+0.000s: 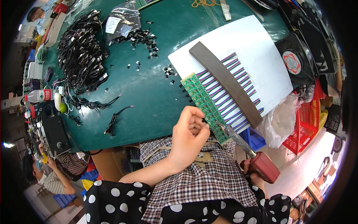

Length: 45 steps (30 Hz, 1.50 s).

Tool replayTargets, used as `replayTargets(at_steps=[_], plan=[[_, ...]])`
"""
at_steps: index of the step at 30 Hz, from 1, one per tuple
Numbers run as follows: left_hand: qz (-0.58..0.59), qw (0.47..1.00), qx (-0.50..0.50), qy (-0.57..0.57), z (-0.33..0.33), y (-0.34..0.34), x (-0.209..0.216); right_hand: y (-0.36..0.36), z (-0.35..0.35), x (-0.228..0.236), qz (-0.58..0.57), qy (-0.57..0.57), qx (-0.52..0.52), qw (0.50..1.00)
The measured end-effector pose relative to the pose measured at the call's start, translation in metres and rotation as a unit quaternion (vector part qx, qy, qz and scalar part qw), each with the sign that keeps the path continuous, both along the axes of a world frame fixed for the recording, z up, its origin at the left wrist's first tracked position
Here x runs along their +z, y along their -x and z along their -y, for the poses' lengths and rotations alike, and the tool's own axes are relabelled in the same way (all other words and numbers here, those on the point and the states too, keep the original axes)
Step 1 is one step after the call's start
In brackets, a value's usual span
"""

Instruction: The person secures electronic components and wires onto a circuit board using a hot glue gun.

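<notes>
Fingers (191, 112) of the left hand (186, 143) curl inward at the lower middle of the frame, with the index fingertip and thumb drawn close together beside a small black part (204, 120); whether they pinch it, I cannot tell. The right hand (257, 180), lower and further right, is partly hidden behind the red-handled iron (264, 167) it grips. The iron's grey barrel slants up and left, its tip over the lower end of the green circuit board (203, 99).

That board sits at the centre of the frame, tilted, its upper part on the left edge of a white sheet (266, 59). Rows of multicoloured wires (214, 89) run from its right side under a dark curved-looking bar (225, 84), their ends showing beyond it.

Around this spreads a green tabletop (149, 100). Loose black connectors (143, 39) lie at upper centre-left, near a clear bag (125, 20), with a heap of black cables (82, 52) at upper left. A red basket (304, 127) stands at right; a person in stripes (59, 181) appears at lower left.
</notes>
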<state>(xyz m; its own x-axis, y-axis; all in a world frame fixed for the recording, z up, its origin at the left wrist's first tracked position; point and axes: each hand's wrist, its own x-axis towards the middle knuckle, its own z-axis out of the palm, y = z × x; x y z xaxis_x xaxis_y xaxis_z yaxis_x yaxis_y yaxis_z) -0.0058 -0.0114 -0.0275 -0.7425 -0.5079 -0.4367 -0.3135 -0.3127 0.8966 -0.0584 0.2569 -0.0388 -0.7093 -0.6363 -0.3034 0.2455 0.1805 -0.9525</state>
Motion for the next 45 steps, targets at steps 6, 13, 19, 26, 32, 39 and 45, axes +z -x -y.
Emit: replayTargets(at_steps=[6,13,19,26,32,39,45], plan=[[0.008,0.994,-0.070,0.089,0.007,-0.002,0.009,-0.010,0.009,0.006,0.027,-0.019,-0.121,0.992],[0.064,0.931,0.003,0.360,0.079,0.022,-0.013,-0.009,-0.004,-0.015,0.049,0.014,-0.101,0.994],[0.115,0.865,-0.102,0.477,0.106,0.039,-0.009,-0.007,0.000,-0.010,0.047,0.069,-0.085,0.993],[0.034,0.991,-0.117,0.057,0.106,0.018,0.004,-0.009,-0.001,-0.003,0.040,0.029,-0.108,0.993],[0.009,0.991,-0.065,-0.119,0.017,-0.013,0.017,-0.006,-0.001,-0.012,0.066,0.093,-0.121,0.986],[-0.021,0.998,-0.006,-0.066,-0.008,-0.011,0.002,-0.006,-0.002,-0.002,0.088,0.034,-0.093,0.991],[0.004,0.999,-0.005,-0.054,-0.010,-0.006,0.005,-0.004,-0.010,-0.009,-0.036,0.001,-0.012,0.999]])
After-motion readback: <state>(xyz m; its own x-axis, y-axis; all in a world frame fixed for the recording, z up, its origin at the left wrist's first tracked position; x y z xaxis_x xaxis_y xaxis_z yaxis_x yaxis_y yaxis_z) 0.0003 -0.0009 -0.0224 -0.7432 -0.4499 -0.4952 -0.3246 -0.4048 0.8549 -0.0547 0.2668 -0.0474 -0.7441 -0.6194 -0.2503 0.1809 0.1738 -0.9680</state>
